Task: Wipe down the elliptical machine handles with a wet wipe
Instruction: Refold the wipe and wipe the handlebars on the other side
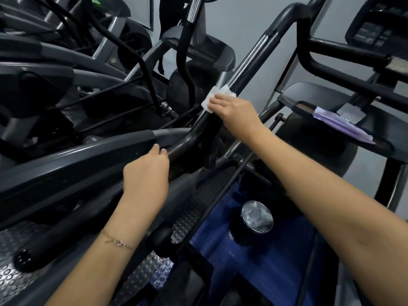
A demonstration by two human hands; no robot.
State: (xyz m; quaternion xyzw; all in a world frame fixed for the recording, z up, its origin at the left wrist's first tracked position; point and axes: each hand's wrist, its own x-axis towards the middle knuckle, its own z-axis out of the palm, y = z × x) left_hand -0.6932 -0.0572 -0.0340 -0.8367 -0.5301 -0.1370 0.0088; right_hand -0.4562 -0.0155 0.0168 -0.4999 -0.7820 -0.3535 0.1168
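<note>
Looking down over both bare forearms, we note the elliptical's handle (198,127) running diagonally up and away from us: black at its lower bend, then a chrome stretch (249,60), then black again at the top curve.

Right hand (234,109): fingers curled over the wet wipe (209,99), pressing it against the handle just below the chrome stretch. The wipe is white and crumpled, and it wraps partly round the bar, with edges sticking out past the fingertips.

Left hand (145,175): curled over the handle's lower bend, beside the end of a grey arm cover (88,155). Two fingertips show over the top; we cannot see the thumb. There is a thin bracelet (117,241) on that wrist.

Around us: a studded foot pedal (198,206) lies between the forearms. A round metal-topped cylinder (256,217) stands over blue flooring (254,272). A purple packet (340,124) lies on the tray of the neighbouring machine to the right, well apart from either hand. More grey machine arms crowd the left side.
</note>
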